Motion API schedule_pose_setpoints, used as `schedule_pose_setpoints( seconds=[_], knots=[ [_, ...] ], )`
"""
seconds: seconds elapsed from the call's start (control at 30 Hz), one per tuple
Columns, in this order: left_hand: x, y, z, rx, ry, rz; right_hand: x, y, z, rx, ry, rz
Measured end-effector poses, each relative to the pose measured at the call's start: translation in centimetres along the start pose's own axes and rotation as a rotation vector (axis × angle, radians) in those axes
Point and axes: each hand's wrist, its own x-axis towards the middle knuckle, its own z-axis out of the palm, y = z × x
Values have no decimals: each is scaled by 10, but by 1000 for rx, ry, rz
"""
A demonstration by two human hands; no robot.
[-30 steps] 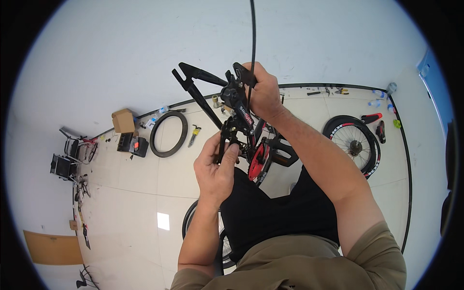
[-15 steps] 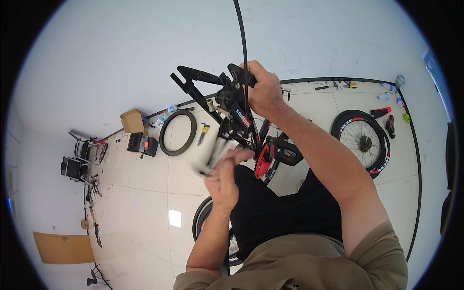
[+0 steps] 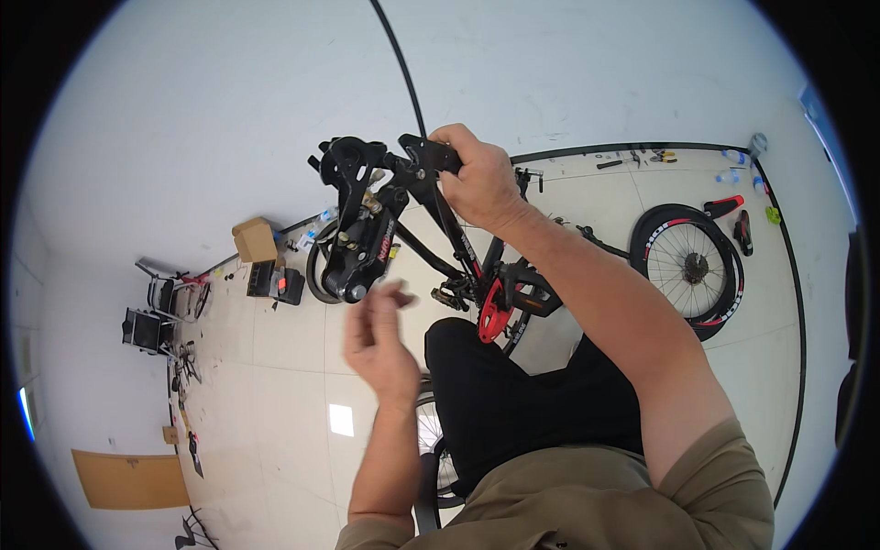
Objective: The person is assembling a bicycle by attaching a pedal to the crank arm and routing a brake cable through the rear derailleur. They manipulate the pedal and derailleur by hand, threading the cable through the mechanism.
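Note:
A black bicycle frame point(image 3: 425, 246) is tilted up in front of me, its rear end raised. My right hand point(image 3: 481, 181) is closed round that rear end. From it hangs a black rear derailleur point(image 3: 362, 249), with small pulley wheels at its lower end. My left hand point(image 3: 378, 346) is just below the derailleur, apart from it, fingers loosely bent and spread; the fingertips are blurred, and nothing shows in them. A black cable point(image 3: 401, 69) rises from beside my right hand. Lower on the frame are a red chainring point(image 3: 496, 312) and a black pedal point(image 3: 535, 303).
A wheel with a cassette point(image 3: 695, 268) lies on the tiled floor at right, near a red-and-black saddle point(image 3: 724, 209). Pliers and other hand tools point(image 3: 662, 157) line the far wall. At left are a cardboard box point(image 3: 255, 240), a black tool case point(image 3: 275, 282) and a folded chair point(image 3: 147, 328).
The frame's rear end has swung left with my right hand, and the derailleur is now in plainer view. My left hand has moved left and slightly down, away from the frame.

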Motion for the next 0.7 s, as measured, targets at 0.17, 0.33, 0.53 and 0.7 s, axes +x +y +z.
schedule_pose_setpoints(
  seconds=[0.17,0.33,0.53,0.7],
  knots=[
    [70,79,9,-106,-114,367,-2,-1,0,49,-7,21],
    [110,151,37,195,-442,187,1,-1,2,-9,-27,27],
    [120,146,54,406,-579,32,5,-5,14,-26,-31,46],
    [133,133,40,466,-562,56,14,-8,4,-19,-343,184]
  ],
)
